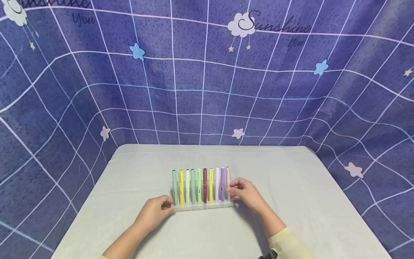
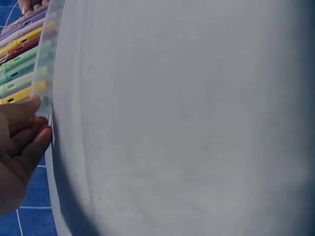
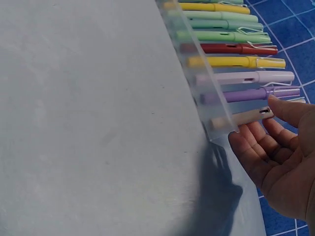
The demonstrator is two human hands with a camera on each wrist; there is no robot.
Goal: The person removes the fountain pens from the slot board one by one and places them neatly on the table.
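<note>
A clear pen rack (image 1: 203, 207) stands on the table with a row of several capped pens upright in it: green, yellow, a dark red pen (image 1: 205, 185), lilac, a purple pen (image 1: 222, 184) and a beige pen (image 1: 228, 190) at the right end. My left hand (image 1: 155, 213) pinches the rack's left end; in the left wrist view the thumb lies on the clear front strip (image 2: 49, 64), the other fingers by its end. With my right hand (image 1: 247, 194) I pinch the beige pen, which leans slightly in the right wrist view, its foot behind the clear strip (image 3: 211, 83).
A pale grey cloth covers the table (image 1: 207, 237). Behind and at both sides hangs a blue curtain (image 1: 207, 90) with a white grid, stars and clouds. A dark wristband (image 1: 270, 254) shows by the right sleeve (image 1: 288, 244).
</note>
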